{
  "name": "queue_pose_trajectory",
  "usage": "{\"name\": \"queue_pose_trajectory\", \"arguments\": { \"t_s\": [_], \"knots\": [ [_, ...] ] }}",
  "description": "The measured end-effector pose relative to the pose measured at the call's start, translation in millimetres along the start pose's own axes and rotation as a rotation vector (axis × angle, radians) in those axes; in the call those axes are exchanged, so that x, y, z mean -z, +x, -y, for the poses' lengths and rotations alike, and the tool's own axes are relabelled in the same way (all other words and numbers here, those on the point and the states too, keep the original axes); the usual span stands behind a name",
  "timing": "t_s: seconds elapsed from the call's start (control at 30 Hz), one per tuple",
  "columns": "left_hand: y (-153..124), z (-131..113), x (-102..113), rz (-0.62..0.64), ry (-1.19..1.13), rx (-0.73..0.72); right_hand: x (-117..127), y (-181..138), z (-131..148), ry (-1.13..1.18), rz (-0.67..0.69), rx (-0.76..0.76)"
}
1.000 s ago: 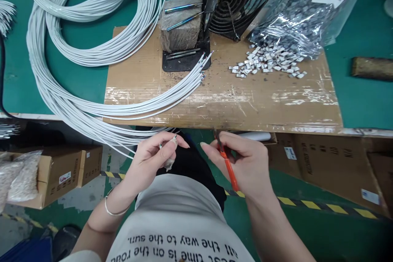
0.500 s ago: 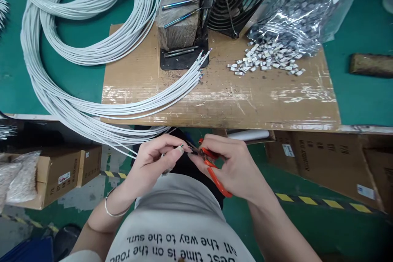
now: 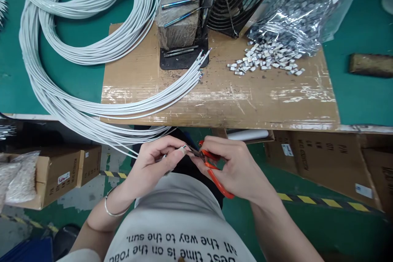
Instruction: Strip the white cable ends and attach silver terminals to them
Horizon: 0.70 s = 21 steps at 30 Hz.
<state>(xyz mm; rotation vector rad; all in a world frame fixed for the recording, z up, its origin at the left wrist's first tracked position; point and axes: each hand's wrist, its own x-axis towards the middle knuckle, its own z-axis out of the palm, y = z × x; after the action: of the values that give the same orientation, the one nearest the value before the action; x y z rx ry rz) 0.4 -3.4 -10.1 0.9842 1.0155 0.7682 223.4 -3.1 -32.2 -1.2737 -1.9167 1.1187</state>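
Observation:
Below the bench edge, my left hand (image 3: 155,163) is closed in a pinch on the end of a thin white cable (image 3: 123,147) that trails off to the left. My right hand (image 3: 236,166) grips orange-handled cutters (image 3: 215,174), and their dark jaws meet the cable end at my left fingertips. Both hands hover over my lap. On the cardboard sheet (image 3: 245,98) above lies a bundle of white cables (image 3: 147,100) with stripped ends. A heap of small metal terminals (image 3: 265,59) spills from a clear bag (image 3: 303,8).
A soldering stand with a wrapped block (image 3: 179,28) and a black fan grille (image 3: 236,0) stand at the back of the cardboard. Coils of white cable (image 3: 89,28) cover the green bench at left. Cardboard boxes (image 3: 61,172) sit on the floor at both sides.
My right hand swung the cutters from pointing up to pointing left, bringing the jaws onto the cable end in my left fingers. The hands have closed together.

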Motion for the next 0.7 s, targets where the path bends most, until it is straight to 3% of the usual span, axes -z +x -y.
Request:
{"name": "queue_pose_trajectory", "arguments": {
  "t_s": [0.37, 0.7],
  "knots": [
    [0.7, -2.2, 1.6, -0.004, -0.04, 0.057, 2.6, -3.1, -2.6, 0.02, -0.054, 0.007],
    [-1.9, -6.8, 6.9, 0.002, -0.182, 0.196, 0.4, -0.7, -2.8, 0.03, -0.05, 0.006]
  ]
}}
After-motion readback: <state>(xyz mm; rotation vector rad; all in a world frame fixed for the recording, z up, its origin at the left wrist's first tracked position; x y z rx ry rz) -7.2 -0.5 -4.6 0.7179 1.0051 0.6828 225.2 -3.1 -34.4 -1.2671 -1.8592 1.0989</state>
